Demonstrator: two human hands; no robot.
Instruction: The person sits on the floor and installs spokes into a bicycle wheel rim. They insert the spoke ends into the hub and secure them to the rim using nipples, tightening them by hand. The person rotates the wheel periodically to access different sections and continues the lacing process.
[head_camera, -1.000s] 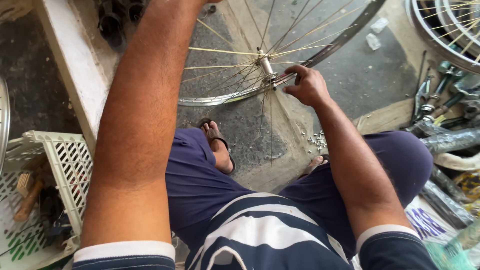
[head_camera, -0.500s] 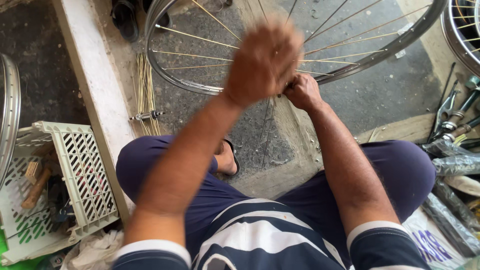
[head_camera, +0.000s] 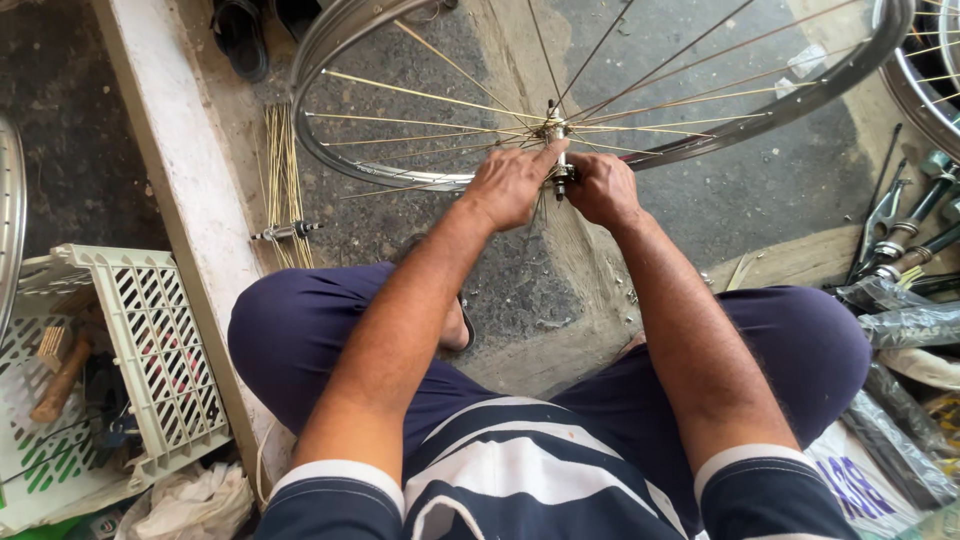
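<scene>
Wheel-building work — the spoke-lacing stage by the look of it. Bicycle wheel stands in front of the seated person, rim leaning over the concrete ground, hub at the centre w/ thin spokes fanning out to the rim. Both hands sit close together at the hub: left hand curled in from the left w/ fingertips pinched at the hub flange, right hand closed round the hub's lower end on the other side. Can't tell whether a loose spoke is actually held in either grip — too fine to see.

Judging by the gaps, only part of the rim is spoked so far, so work looks roughly midway. A bundle of spare spokes lies on the ground to the left, near a second hub-like part. Next move prob calls for steady fingertip work at the flange holes, w/ the wheel kept from rolling. Plastic crate w/ tools sits far left — more tools lie at right
</scene>
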